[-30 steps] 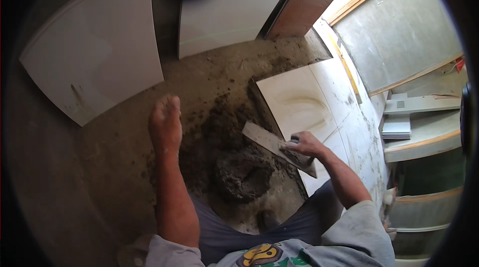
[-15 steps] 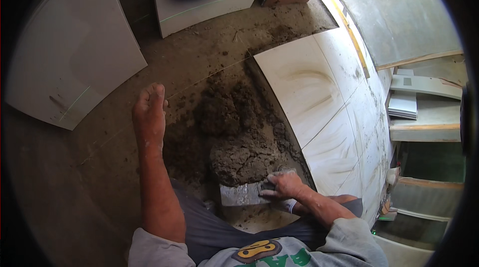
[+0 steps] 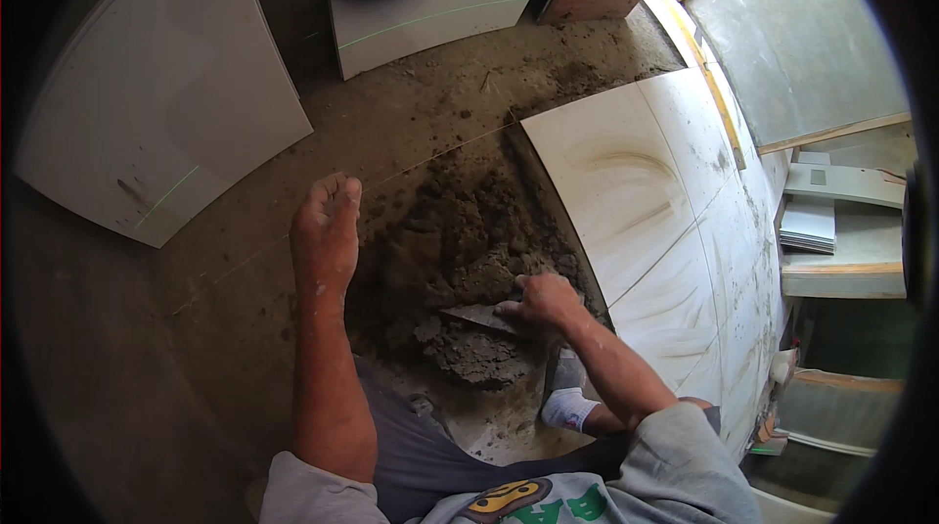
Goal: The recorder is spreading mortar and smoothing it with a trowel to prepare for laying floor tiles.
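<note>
My right hand (image 3: 546,299) is closed around a flat metal trowel (image 3: 479,317), its blade tilted into the dark, damp mortar (image 3: 460,230). The fingers hide the trowel's handle. A crumbly lump of mortar (image 3: 479,356) lies on the near side of the blade. Out to the left of the heap, my left hand (image 3: 330,221) hangs above the floor, its fingers loosely bent and nothing visible in them. Right of the mortar lie large white tiles (image 3: 626,182), smeared with brown streaks.
A thin string (image 3: 421,162) runs across the dirty floor beyond my left hand. Large white panels (image 3: 166,84) lean at the far left and far middle. My shoe and white sock (image 3: 565,409) are close to the tile edge. Wood-framed panes (image 3: 802,35) stand at the right.
My right hand has pushed the trowel away from me into the mortar and tilted its blade. The near mortar has broken up. The view has shifted slightly; my left hand stays raised.
</note>
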`<state>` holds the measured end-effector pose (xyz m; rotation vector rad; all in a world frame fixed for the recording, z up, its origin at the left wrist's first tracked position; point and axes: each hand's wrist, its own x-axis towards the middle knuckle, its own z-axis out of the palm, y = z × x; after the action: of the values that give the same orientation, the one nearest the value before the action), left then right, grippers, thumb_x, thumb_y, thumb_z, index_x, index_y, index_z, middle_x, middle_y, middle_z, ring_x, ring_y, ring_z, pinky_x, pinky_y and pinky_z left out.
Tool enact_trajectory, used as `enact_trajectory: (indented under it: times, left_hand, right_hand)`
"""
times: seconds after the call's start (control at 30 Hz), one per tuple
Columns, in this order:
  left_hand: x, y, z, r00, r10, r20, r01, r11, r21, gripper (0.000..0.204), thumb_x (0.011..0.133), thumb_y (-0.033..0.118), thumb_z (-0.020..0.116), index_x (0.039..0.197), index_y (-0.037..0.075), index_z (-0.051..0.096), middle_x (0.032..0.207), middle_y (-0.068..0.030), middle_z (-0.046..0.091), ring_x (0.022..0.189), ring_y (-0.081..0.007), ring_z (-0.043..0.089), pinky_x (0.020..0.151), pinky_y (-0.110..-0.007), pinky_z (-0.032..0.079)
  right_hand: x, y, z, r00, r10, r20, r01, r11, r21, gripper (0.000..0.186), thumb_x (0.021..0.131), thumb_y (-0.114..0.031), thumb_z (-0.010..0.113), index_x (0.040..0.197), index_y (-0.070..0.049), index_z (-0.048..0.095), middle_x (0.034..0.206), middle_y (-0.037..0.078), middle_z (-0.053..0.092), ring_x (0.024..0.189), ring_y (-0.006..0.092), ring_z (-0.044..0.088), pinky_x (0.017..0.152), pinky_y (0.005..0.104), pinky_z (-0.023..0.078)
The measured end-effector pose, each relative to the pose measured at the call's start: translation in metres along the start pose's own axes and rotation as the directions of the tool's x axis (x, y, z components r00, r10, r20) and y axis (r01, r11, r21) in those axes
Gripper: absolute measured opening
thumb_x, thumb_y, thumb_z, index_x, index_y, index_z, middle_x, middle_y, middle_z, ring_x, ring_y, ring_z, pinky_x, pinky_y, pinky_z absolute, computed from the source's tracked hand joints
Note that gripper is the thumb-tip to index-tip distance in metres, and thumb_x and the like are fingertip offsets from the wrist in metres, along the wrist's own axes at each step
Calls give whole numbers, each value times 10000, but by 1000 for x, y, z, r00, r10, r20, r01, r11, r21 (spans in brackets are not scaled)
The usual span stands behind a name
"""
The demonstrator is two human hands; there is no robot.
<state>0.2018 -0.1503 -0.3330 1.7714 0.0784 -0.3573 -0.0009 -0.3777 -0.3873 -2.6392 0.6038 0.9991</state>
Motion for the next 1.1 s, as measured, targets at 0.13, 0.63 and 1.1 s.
enact_trajectory:
  times: [0.13,0.63,1.1]
  left_hand:
    - [0,-4,-1,1000,-7,-6,8,999,31,386,878,353,598,1020,-5,613,768,-8,566,692,-97,496,683,-266,433]
    - [-1,9,12,999,19,45,-22,999,48,407,872,377,601,996,-11,609,743,-3,544,688,-96,472,676,-258,418]
    - [-2,0,38,995,-36,95,21,987,159,428,889,355,589,1096,-19,587,912,-61,626,840,-132,557,796,-280,442]
  right_hand:
    - [0,7,-11,995,-67,77,63,997,50,597,748,-600,620,976,-49,648,880,203,653,887,358,626,759,440,495]
    - [-51,44,-22,961,-152,230,134,987,92,656,727,-655,608,916,-27,617,806,229,635,823,384,620,731,450,479]
    - [33,20,18,975,32,-221,24,969,246,598,770,-574,616,980,-14,605,827,233,646,855,390,628,761,455,491]
